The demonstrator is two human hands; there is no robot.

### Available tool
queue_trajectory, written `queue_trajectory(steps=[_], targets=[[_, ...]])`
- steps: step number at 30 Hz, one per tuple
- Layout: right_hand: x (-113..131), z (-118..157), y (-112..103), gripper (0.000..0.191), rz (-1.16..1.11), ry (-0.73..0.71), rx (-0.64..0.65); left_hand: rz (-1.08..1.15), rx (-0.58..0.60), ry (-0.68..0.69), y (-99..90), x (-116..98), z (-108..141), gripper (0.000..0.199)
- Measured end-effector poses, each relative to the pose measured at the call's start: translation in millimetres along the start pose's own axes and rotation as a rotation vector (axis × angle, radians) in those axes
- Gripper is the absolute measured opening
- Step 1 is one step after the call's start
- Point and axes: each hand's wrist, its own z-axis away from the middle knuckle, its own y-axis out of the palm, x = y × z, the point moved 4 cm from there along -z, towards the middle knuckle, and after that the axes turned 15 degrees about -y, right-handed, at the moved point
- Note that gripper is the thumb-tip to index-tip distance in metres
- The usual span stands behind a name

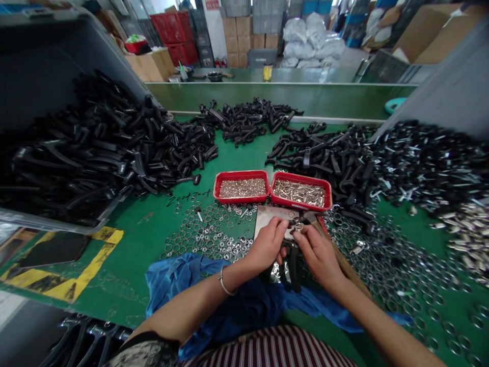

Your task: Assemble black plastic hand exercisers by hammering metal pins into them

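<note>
My left hand (266, 244) and my right hand (317, 256) meet over the green bench, their fingertips pinching a black plastic part (293, 263) near its top, where a small metal ring (297, 227) shows. The part's black legs hang down between my palms, and my fingers hide much of it. Just behind my hands lies a flat steel plate (267, 218). Two red trays (241, 186) of small metal pieces stand beyond it. Loose metal rings (208, 229) cover the bench to my left, and more rings (385, 265) spread to my right.
A grey bin (57, 153) heaped with black plastic parts tilts in at the left. More black parts (244, 121) lie in piles across the bench. A blue cloth (198, 285) covers my lap. Yellow-black tape (76, 270) marks the bench's left side.
</note>
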Motion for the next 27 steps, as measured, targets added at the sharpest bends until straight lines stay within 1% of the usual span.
queue_trajectory(steps=[2, 5, 8, 11, 14, 16, 18, 21, 24, 25, 26, 27], targets=[[-0.1, 2.9, 1.6, 0.025, -0.049, 0.043, -0.025, -0.043, -0.044, 0.025, -2.9, -1.3, 2.5, 0.043], [3.0, 3.9, 2.4, 0.028, -0.101, 0.083, 0.033, -0.181, -0.09, 0.054, -8.3, -2.8, 7.2, 0.041], [8.4, 1.2, 0.2, 0.028, -0.157, 0.067, 0.079, -0.331, -0.11, 0.089, -14.4, -5.6, 11.0, 0.041], [11.8, -0.2, 1.1, 0.024, -0.225, 0.033, 0.116, -0.497, -0.085, 0.183, -17.6, -8.7, 13.8, 0.037], [12.8, 3.1, 4.7, 0.022, -0.279, 0.033, 0.137, -0.688, -0.018, 0.301, -15.7, -8.1, 16.8, 0.032], [13.5, 5.9, 6.5, 0.021, -0.269, 0.032, 0.165, -0.784, 0.011, 0.358, -13.5, -6.9, 18.2, 0.032], [13.4, 5.9, 7.0, 0.021, -0.222, 0.015, 0.198, -0.853, 0.014, 0.4, -11.6, -7.6, 16.4, 0.032], [3.8, -3.2, 9.4, 0.025, -0.132, 0.04, 0.274, -0.924, -0.026, 0.399, -11.2, -11.6, 1.8, 0.034], [-18.3, -24.0, 10.3, 0.028, 0.038, 0.086, 0.374, -0.971, -0.08, 0.343, -14.4, -14.7, -25.4, 0.038], [-26.3, -33.2, 7.6, 0.028, 0.097, 0.07, 0.379, -0.986, -0.1, 0.326, -16.6, -15.2, -34.7, 0.039], [-34.1, -42.9, 2.4, 0.031, 0.142, 0.039, 0.353, -1.005, -0.122, 0.315, -19.5, -15.9, -43.0, 0.039], [-41.8, -52.6, -5.2, 0.034, 0.171, 0.0, 0.296, -1.03, -0.149, 0.313, -23.1, -17.3, -49.7, 0.04]])
